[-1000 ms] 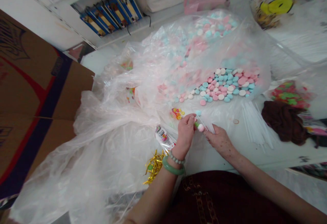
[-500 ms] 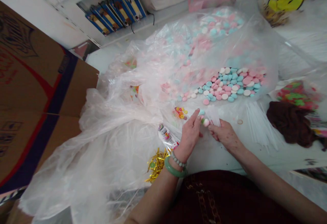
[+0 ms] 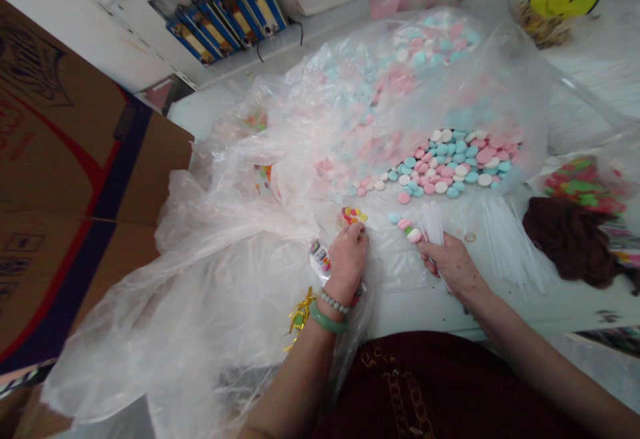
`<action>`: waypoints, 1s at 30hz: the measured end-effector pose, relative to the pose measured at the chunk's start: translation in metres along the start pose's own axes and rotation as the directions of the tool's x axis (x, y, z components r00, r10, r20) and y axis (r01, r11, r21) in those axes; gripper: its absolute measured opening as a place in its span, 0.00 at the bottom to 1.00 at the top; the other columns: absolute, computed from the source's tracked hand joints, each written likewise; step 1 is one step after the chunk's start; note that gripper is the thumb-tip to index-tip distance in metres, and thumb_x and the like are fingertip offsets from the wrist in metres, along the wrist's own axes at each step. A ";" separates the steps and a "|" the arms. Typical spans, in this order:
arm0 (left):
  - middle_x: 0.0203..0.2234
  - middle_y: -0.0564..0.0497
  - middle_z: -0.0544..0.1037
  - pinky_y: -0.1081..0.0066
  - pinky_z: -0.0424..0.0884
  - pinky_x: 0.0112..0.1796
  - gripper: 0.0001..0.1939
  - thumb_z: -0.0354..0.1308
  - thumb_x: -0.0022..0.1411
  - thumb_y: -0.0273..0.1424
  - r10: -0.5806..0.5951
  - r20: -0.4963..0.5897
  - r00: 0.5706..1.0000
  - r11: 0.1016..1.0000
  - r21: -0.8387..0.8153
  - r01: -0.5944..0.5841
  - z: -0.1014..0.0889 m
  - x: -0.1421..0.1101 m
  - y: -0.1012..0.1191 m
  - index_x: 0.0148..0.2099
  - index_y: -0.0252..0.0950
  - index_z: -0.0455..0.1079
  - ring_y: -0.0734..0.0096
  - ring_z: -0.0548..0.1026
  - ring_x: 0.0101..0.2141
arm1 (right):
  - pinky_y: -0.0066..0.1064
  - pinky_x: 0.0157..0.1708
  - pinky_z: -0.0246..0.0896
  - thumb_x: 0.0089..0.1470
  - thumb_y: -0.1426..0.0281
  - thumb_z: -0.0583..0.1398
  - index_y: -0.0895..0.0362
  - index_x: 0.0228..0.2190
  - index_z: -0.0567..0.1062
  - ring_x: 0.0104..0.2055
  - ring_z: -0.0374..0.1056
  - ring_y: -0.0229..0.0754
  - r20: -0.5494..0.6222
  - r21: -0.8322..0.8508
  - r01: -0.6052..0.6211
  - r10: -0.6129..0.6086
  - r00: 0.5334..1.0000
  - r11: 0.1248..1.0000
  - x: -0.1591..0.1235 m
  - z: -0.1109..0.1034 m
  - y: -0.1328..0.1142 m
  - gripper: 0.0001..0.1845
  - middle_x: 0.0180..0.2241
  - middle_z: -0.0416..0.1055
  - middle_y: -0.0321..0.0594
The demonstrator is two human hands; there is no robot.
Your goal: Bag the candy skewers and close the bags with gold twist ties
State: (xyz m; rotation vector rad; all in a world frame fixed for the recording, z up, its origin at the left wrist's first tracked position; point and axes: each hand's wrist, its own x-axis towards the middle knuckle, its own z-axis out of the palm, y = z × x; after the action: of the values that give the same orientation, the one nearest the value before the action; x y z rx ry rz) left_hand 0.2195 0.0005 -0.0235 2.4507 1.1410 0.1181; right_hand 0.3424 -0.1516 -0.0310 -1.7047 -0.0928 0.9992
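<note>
My right hand [image 3: 450, 264] is closed round a thin white stick [image 3: 434, 227] that carries a few pastel candies [image 3: 411, 231] at its far end. My left hand [image 3: 347, 257], with a green bangle and bead bracelet at the wrist, rests curled on the clear plastic beside a small pile of bright little candies [image 3: 353, 215]. Its fingertips are bent down at that pile; what they pinch, if anything, is hidden. Beyond both hands lies a big clear bag [image 3: 350, 72] full of pink, blue and white round candies [image 3: 450, 162].
A bundle of white sticks [image 3: 505, 239] lies right of my right hand, with a dark brown cloth [image 3: 570, 239] beyond. A large cardboard box [image 3: 65, 179] stands at the left. Gold twist ties [image 3: 300, 315] and a small printed packet [image 3: 320, 260] lie near my left wrist.
My hands have come apart. The left hand let go of the candy stick and moved left to the small bright candies. The right hand keeps the stick.
</note>
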 end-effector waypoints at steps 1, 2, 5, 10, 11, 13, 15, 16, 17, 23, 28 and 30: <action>0.35 0.46 0.75 0.67 0.63 0.38 0.09 0.51 0.61 0.27 0.002 -0.003 1.000 1.000 -0.009 -0.002 0.001 -0.002 -0.001 0.39 0.39 0.73 0.62 0.73 0.37 | 0.24 0.12 0.44 0.43 0.63 0.61 0.56 0.24 0.66 0.13 0.52 0.31 -0.001 0.001 0.000 0.000 1.000 1.000 0.000 0.000 0.000 0.10 0.15 0.61 0.28; 0.34 0.47 0.75 0.67 0.63 0.38 0.08 0.51 0.61 0.27 0.010 -0.006 1.000 1.000 -0.023 -0.010 0.002 -0.005 -0.002 0.37 0.39 0.72 0.62 0.72 0.37 | 0.24 0.12 0.44 0.43 0.64 0.60 0.56 0.24 0.66 0.13 0.53 0.30 0.001 0.003 -0.001 0.001 1.000 1.000 0.000 -0.001 0.001 0.10 0.15 0.61 0.28; 0.34 0.48 0.74 0.68 0.62 0.38 0.07 0.51 0.62 0.27 0.029 -0.040 0.999 0.995 -0.098 -0.033 0.004 -0.013 -0.008 0.36 0.38 0.70 0.63 0.72 0.37 | 0.24 0.12 0.44 0.43 0.64 0.60 0.56 0.25 0.66 0.14 0.53 0.30 0.013 0.012 0.001 -0.001 1.000 1.000 0.000 -0.002 0.002 0.10 0.16 0.61 0.28; 0.33 0.48 0.75 0.68 0.61 0.36 0.07 0.49 0.66 0.31 -0.072 -0.138 0.988 0.988 -0.143 0.052 0.001 -0.011 -0.011 0.41 0.37 0.68 0.64 0.72 0.34 | 0.24 0.12 0.44 0.43 0.64 0.60 0.56 0.24 0.66 0.14 0.52 0.30 0.012 0.006 -0.003 0.003 1.000 1.000 -0.002 -0.001 -0.002 0.10 0.16 0.61 0.28; 0.34 0.47 0.75 0.68 0.61 0.37 0.08 0.48 0.67 0.31 -0.069 -0.128 0.989 0.992 -0.112 0.055 0.000 -0.007 -0.010 0.42 0.37 0.68 0.63 0.72 0.34 | 0.24 0.13 0.44 0.43 0.63 0.60 0.56 0.24 0.66 0.14 0.53 0.30 0.013 0.001 -0.001 0.001 1.000 1.000 -0.003 0.000 -0.002 0.10 0.16 0.61 0.28; 0.40 0.44 0.75 0.67 0.62 0.38 0.09 0.47 0.67 0.30 -0.019 -0.080 0.997 0.999 -0.036 0.016 -0.003 0.001 -0.008 0.45 0.37 0.67 0.62 0.73 0.37 | 0.24 0.13 0.44 0.43 0.63 0.61 0.56 0.24 0.66 0.14 0.53 0.30 0.013 -0.006 0.001 -0.001 1.000 1.000 -0.003 0.000 -0.002 0.11 0.16 0.61 0.28; 0.44 0.41 0.74 0.67 0.62 0.39 0.10 0.47 0.67 0.28 0.035 -0.028 0.999 0.999 0.022 -0.035 -0.005 0.008 -0.007 0.46 0.36 0.67 0.61 0.73 0.40 | 0.24 0.13 0.45 0.43 0.63 0.61 0.56 0.24 0.66 0.14 0.53 0.30 0.013 -0.007 -0.001 0.001 1.000 1.000 -0.002 -0.001 -0.001 0.11 0.16 0.62 0.28; 0.44 0.41 0.74 0.67 0.63 0.39 0.10 0.46 0.67 0.28 0.048 -0.009 0.999 0.998 0.050 -0.048 -0.005 0.010 -0.007 0.46 0.36 0.67 0.60 0.73 0.41 | 0.24 0.13 0.45 0.43 0.63 0.61 0.57 0.24 0.66 0.14 0.53 0.30 0.013 -0.004 -0.004 0.004 1.000 1.000 -0.001 -0.001 -0.001 0.11 0.16 0.62 0.28; 0.44 0.40 0.74 0.67 0.63 0.38 0.10 0.46 0.67 0.29 0.049 0.005 0.999 0.995 0.083 -0.049 -0.006 0.011 -0.007 0.45 0.36 0.67 0.59 0.73 0.41 | 0.24 0.13 0.44 0.43 0.63 0.60 0.57 0.25 0.66 0.14 0.53 0.30 0.011 -0.001 -0.006 0.006 1.000 1.000 -0.001 -0.001 0.000 0.11 0.16 0.62 0.28; 0.39 0.40 0.74 0.66 0.63 0.35 0.12 0.43 0.68 0.28 0.005 0.065 0.998 0.975 0.221 -0.020 -0.005 0.000 -0.006 0.45 0.35 0.66 0.58 0.73 0.37 | 0.25 0.14 0.46 0.45 0.62 0.60 0.56 0.23 0.65 0.14 0.53 0.31 0.059 -0.022 0.013 -0.012 0.998 1.000 -0.007 0.001 -0.002 0.11 0.15 0.60 0.28; 0.27 0.50 0.71 0.70 0.62 0.31 0.07 0.50 0.65 0.33 -0.056 0.020 0.998 0.929 -0.366 0.060 -0.008 -0.002 -0.002 0.35 0.37 0.64 0.68 0.70 0.29 | 0.25 0.16 0.48 0.46 0.63 0.58 0.55 0.23 0.65 0.15 0.54 0.32 0.209 -0.112 0.063 -0.038 0.977 0.992 -0.020 0.007 -0.005 0.10 0.15 0.59 0.27; 0.21 0.54 0.67 0.72 0.60 0.26 0.12 0.50 0.65 0.39 -0.081 0.179 0.980 0.705 -0.685 0.184 -0.009 0.000 -0.001 0.32 0.37 0.63 0.73 0.65 0.22 | 0.26 0.17 0.50 0.46 0.63 0.57 0.55 0.23 0.65 0.15 0.54 0.33 0.241 -0.170 0.089 -0.046 0.969 0.981 -0.024 0.010 -0.005 0.09 0.14 0.58 0.27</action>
State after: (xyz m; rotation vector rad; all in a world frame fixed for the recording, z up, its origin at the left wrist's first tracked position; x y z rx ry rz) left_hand 0.2163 0.0040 -0.0154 1.6616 0.9695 0.2802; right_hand 0.3227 -0.1544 -0.0144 -1.7252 -0.4052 1.1678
